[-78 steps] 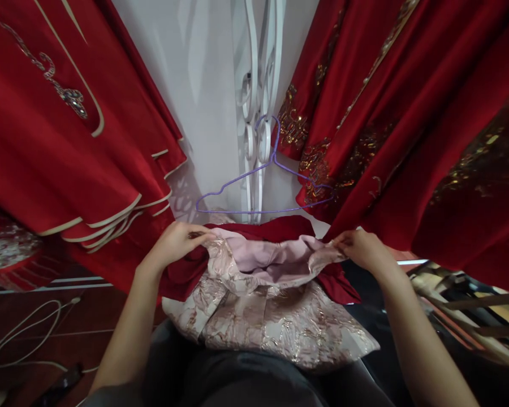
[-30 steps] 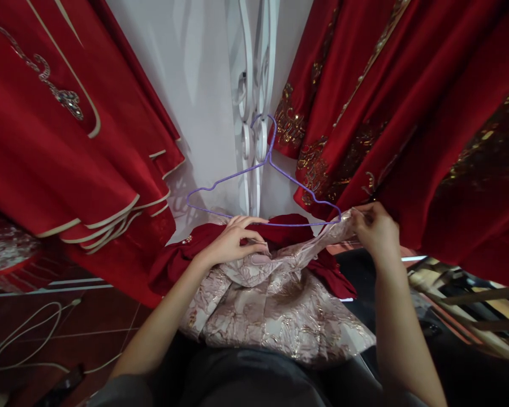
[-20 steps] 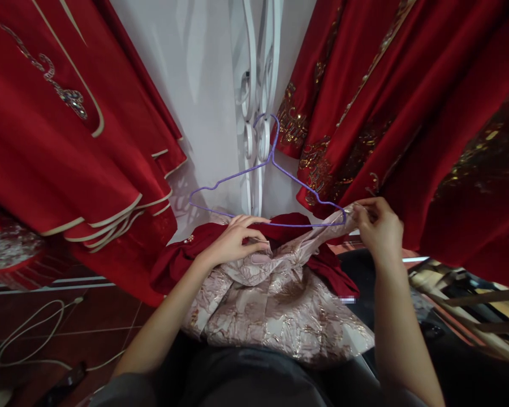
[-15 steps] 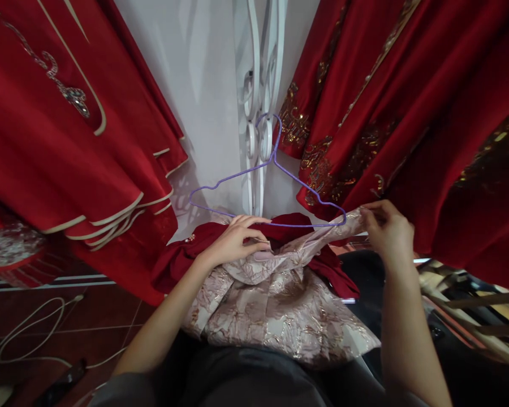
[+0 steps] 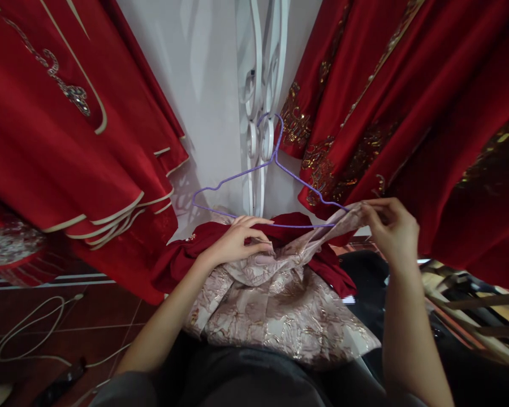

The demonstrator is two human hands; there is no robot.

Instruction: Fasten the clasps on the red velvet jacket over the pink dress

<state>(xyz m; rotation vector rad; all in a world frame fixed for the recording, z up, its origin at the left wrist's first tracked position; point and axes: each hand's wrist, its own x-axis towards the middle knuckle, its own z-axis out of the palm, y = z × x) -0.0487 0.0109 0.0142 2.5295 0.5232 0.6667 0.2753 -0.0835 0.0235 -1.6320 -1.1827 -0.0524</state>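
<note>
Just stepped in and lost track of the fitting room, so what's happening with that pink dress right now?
A person is working a pink brocade garment with dark red trim against a purple wire hanger that hangs on a white scrolled rack. The right hand pinches one edge of the fabric up at the hanger's right end. The left hand lies on the bunched cloth just under the hanger's bottom wire. Most of the garment sits in the person's lap, with red embroidered gowns hanging on both sides.
</note>
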